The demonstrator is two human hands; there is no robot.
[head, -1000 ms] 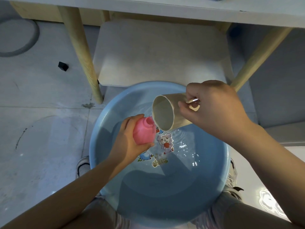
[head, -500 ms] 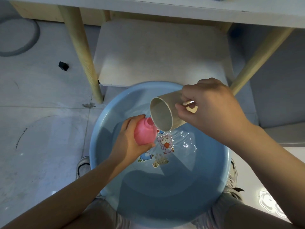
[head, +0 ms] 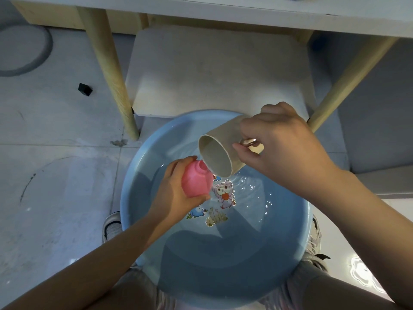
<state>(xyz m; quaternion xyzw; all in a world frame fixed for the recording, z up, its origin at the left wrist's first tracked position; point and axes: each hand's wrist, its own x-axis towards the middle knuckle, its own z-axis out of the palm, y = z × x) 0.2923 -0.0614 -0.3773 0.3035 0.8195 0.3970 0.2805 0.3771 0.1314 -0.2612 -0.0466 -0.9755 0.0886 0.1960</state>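
Note:
A round blue basin [head: 134,186] holds shallow water, with cartoon stickers on its bottom. Over it, my left hand [head: 172,193] grips a small pink bottle [head: 196,182], its neck pointing up and right. My right hand [head: 281,148] holds a beige mug [head: 219,151] tipped on its side, fingers curled round its metal handle. The mug's open mouth faces left and down. Its rim sits right at the bottle's neck.
A pale wooden stool [head: 212,70] with light wood legs [head: 109,70] stands behind the basin, under a white table edge [head: 245,16]. A small black block [head: 85,89] lies on the grey tiled floor at left. My shoes [head: 111,227] show beside the basin.
The mug has risen slightly and shifted left toward the bottle's neck. The left hand with the pink bottle has barely moved.

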